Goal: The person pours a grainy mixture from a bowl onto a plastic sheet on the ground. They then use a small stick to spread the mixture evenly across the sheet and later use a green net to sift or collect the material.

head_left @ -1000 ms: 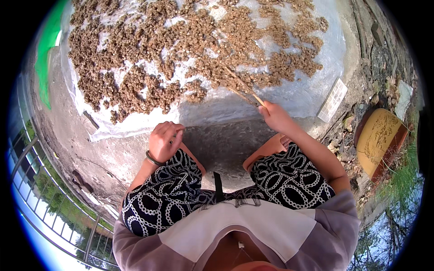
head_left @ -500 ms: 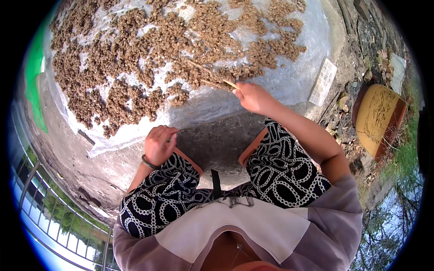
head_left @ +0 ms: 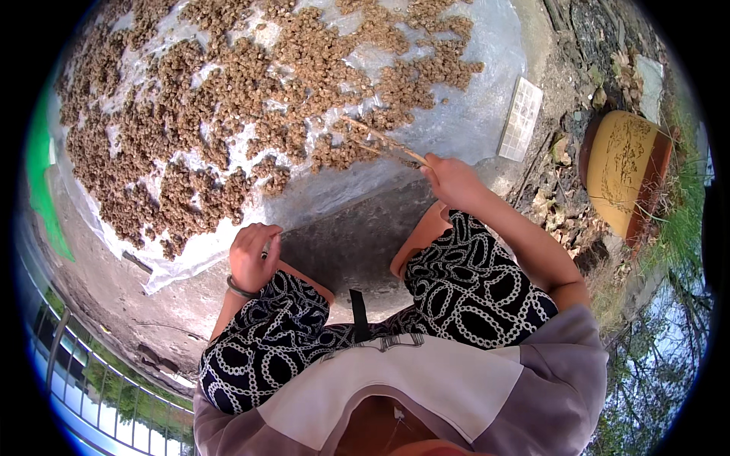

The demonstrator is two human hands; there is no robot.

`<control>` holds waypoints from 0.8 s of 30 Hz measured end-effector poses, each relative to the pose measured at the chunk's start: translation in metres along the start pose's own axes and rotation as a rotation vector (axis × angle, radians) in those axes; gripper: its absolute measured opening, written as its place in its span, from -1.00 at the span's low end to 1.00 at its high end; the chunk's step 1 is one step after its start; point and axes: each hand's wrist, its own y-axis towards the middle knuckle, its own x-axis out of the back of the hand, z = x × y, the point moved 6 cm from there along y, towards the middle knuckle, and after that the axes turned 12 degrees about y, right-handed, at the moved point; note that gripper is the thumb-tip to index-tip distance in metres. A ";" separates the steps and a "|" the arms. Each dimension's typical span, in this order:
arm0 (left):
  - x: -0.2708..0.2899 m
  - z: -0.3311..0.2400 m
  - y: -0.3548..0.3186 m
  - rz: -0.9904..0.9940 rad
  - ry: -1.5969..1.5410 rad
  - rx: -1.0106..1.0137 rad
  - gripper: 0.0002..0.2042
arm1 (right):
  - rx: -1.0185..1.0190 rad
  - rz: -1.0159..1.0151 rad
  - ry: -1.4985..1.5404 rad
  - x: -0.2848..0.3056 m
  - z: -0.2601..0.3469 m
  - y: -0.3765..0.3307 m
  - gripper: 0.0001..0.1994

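My right hand [head_left: 454, 181] is closed around the near end of two thin wooden sticks [head_left: 389, 142], their far ends spread apart over the edge of a brown clumpy layer [head_left: 296, 76]. Whether the sticks are separate or one forked piece is hard to tell. The brown stuff looks like small dried pieces, spread in uneven patches on a clear plastic sheet [head_left: 471, 125]. My left hand [head_left: 254, 254], with a dark band at the wrist, rests by my left knee; its fingers are loosely bent, the thumb apart, and it holds nothing.
A pale rectangular grid panel [head_left: 522, 119] lies at the sheet's right edge. Farther right, a yellow and brown pot [head_left: 623, 171] sits among dry leaves and grass. Something green [head_left: 47, 182] lies at the far left, and a metal railing [head_left: 114, 399] runs at lower left.
My right hand has drawn the sticks to the right and nearer to me, across the layer's edge. My left hand stays by the knee. The whole view has turned slightly.
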 end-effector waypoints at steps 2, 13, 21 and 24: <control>0.002 0.000 -0.008 -0.001 -0.002 0.018 -0.90 | -0.071 -0.040 -0.044 0.016 -0.016 -0.014 -0.70; 0.001 0.000 -0.006 0.004 -0.015 0.021 -0.89 | -0.073 -0.171 0.265 0.036 -0.042 -0.002 -0.69; -0.006 0.010 -0.025 0.006 0.015 0.043 -0.90 | -0.119 -0.298 0.023 0.073 -0.086 -0.047 -0.71; -0.005 0.007 -0.016 -0.009 0.018 -0.005 -0.90 | -0.063 -0.338 0.078 0.085 -0.061 -0.040 -0.72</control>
